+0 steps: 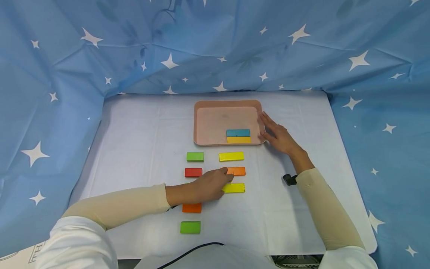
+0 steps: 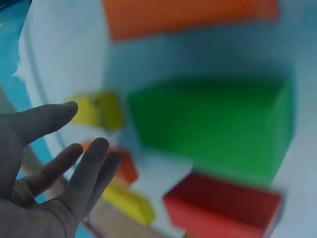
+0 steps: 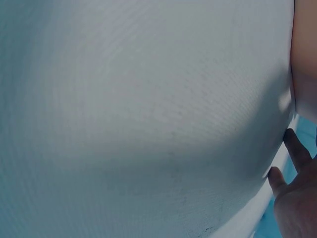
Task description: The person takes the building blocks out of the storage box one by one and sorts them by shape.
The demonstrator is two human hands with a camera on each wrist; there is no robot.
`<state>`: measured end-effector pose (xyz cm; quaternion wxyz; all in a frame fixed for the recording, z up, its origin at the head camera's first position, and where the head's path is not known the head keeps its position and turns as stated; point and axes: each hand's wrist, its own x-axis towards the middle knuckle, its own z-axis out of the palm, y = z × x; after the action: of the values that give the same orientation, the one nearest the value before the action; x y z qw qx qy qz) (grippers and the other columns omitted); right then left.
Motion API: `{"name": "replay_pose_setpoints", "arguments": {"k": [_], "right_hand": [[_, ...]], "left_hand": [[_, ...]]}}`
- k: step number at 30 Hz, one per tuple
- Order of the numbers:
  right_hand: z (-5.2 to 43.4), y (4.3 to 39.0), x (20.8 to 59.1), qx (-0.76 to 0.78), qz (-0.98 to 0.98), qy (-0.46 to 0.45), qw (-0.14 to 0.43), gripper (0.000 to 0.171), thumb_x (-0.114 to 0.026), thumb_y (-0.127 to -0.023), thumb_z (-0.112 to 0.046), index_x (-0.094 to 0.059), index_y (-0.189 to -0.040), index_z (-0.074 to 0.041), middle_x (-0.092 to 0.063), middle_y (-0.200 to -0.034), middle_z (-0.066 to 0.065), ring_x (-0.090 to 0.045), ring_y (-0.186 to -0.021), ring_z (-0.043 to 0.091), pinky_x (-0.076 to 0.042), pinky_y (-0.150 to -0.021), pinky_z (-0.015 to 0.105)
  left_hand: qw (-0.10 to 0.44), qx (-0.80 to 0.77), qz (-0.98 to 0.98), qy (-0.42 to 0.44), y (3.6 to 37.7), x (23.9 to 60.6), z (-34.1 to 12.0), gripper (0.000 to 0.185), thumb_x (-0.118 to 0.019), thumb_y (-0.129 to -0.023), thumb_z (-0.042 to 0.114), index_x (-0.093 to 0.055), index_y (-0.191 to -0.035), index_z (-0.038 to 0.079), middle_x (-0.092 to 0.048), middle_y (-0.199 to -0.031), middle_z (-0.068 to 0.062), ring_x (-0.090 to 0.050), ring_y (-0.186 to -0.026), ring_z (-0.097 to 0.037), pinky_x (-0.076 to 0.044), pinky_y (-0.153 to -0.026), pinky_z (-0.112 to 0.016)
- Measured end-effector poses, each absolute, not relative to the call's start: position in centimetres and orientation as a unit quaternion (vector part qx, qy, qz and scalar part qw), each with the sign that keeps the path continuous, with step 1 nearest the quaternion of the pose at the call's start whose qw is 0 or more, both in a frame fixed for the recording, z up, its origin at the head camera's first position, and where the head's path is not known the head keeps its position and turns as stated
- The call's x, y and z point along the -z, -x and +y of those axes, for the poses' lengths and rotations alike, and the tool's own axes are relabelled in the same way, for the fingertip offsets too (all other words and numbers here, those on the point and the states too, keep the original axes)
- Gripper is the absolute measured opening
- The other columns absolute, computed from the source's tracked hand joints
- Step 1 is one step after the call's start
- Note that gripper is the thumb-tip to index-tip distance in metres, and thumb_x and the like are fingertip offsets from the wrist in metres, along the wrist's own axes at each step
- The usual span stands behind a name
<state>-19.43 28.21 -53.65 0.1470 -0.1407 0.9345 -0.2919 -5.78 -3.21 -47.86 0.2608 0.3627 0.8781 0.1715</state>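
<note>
My left hand (image 1: 206, 185) reaches over the right column of blocks, thumb and fingers spread around the left end of the lower yellow block (image 1: 235, 188). In the left wrist view its fingers are fairly straight, with a gap between thumb and fingers. An orange block (image 1: 236, 171) lies just beyond the fingertips, and another yellow block (image 1: 231, 156) is farther out. My right hand (image 1: 282, 138) has its straight fingers at the right rim of a pink tray (image 1: 211, 123). Inside the tray's lower right corner, a blue block (image 1: 238, 133) and a yellow block (image 1: 239, 140) lie side by side.
A left column holds a green block (image 1: 195, 157), a red block (image 1: 193, 172), an orange block (image 1: 192, 208) and a nearer green block (image 1: 190, 227). Another green block (image 2: 213, 129) is hidden under the left forearm in the head view. Blue starred cloth (image 1: 134, 56) surrounds the white table.
</note>
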Motion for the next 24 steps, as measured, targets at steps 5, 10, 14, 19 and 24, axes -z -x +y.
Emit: {"name": "replay_pose_setpoints", "arguments": {"k": [5,10,14,19,24], "right_hand": [[28.2,19.4,53.5,0.293,0.935,0.139,0.146,0.072,-0.049,-0.109,-0.038,-0.009,-0.168,-0.031,-0.002,-0.176,-0.009,-0.014,-0.162,0.034,-0.01,-0.125,0.07],[28.4,19.5,53.6,0.297,0.933,0.144,0.143,0.072,-0.048,-0.109,-0.037,-0.01,-0.168,-0.03,-0.003,-0.176,-0.008,-0.016,-0.161,0.035,-0.012,-0.124,0.07],[28.5,19.5,53.7,0.3,0.932,0.145,0.141,0.072,-0.049,-0.109,-0.036,-0.01,-0.168,-0.029,-0.004,-0.176,-0.008,-0.016,-0.161,0.035,-0.012,-0.124,0.07],[28.4,19.4,53.7,0.309,0.928,0.151,0.143,0.071,-0.049,-0.109,-0.036,-0.01,-0.169,-0.028,-0.004,-0.176,-0.007,-0.016,-0.162,0.035,-0.012,-0.124,0.07],[28.3,19.3,53.6,0.306,0.928,0.162,0.135,0.071,-0.048,-0.109,-0.037,-0.011,-0.169,-0.027,-0.005,-0.176,-0.006,-0.018,-0.161,0.037,-0.013,-0.124,0.071]], "left_hand": [[0.241,-0.193,0.885,-0.349,8.9,45.9,-2.8,0.032,-0.074,-0.093,0.009,-0.07,-0.125,0.008,-0.067,-0.109,-0.006,-0.06,-0.086,-0.015,-0.055,-0.074,-0.022],[0.205,-0.235,0.879,-0.362,13.0,44.4,-2.3,0.029,-0.068,-0.097,0.008,-0.071,-0.126,0.01,-0.069,-0.119,-0.004,-0.061,-0.093,-0.016,-0.056,-0.083,-0.027],[0.186,-0.259,0.87,-0.376,16.6,44.6,-1.8,0.026,-0.064,-0.099,0.006,-0.073,-0.123,0.011,-0.069,-0.117,-0.004,-0.062,-0.099,-0.018,-0.055,-0.091,-0.029],[0.187,-0.261,0.873,-0.367,20.3,45.9,-1.7,0.035,-0.056,-0.095,-0.003,-0.075,-0.121,0.011,-0.069,-0.118,-0.007,-0.062,-0.104,-0.022,-0.053,-0.093,-0.032],[0.213,-0.239,0.87,-0.374,22.0,46.9,-1.3,0.047,-0.051,-0.09,-0.008,-0.074,-0.126,0.011,-0.066,-0.13,-0.006,-0.059,-0.117,-0.022,-0.051,-0.103,-0.034]]}}
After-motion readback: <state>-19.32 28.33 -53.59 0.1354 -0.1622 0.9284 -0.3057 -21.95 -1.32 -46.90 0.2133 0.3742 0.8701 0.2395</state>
